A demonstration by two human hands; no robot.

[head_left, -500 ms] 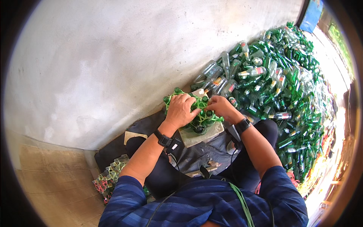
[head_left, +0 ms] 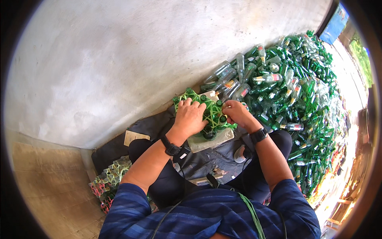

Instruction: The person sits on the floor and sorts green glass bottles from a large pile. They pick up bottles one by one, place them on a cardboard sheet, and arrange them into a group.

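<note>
A cluster of upright green bottles bound with light green string (head_left: 211,113) stands on a pale flat slab (head_left: 213,139) in front of my knees. My left hand (head_left: 191,116) lies flat on top of the cluster, fingers spread over the bottle necks. My right hand (head_left: 234,110) is at the cluster's right edge, its fingers pinched on the green string. Both wrists carry black watches.
A large heap of green and clear glass bottles (head_left: 294,87) fills the right side. A pale concrete wall (head_left: 119,67) rises ahead. A finished bundle with green and pink string (head_left: 109,181) lies at lower left on a dark mat (head_left: 151,127).
Both hands stay on the bottle cluster; the right hand's fingers have shifted slightly along the string at the right edge.
</note>
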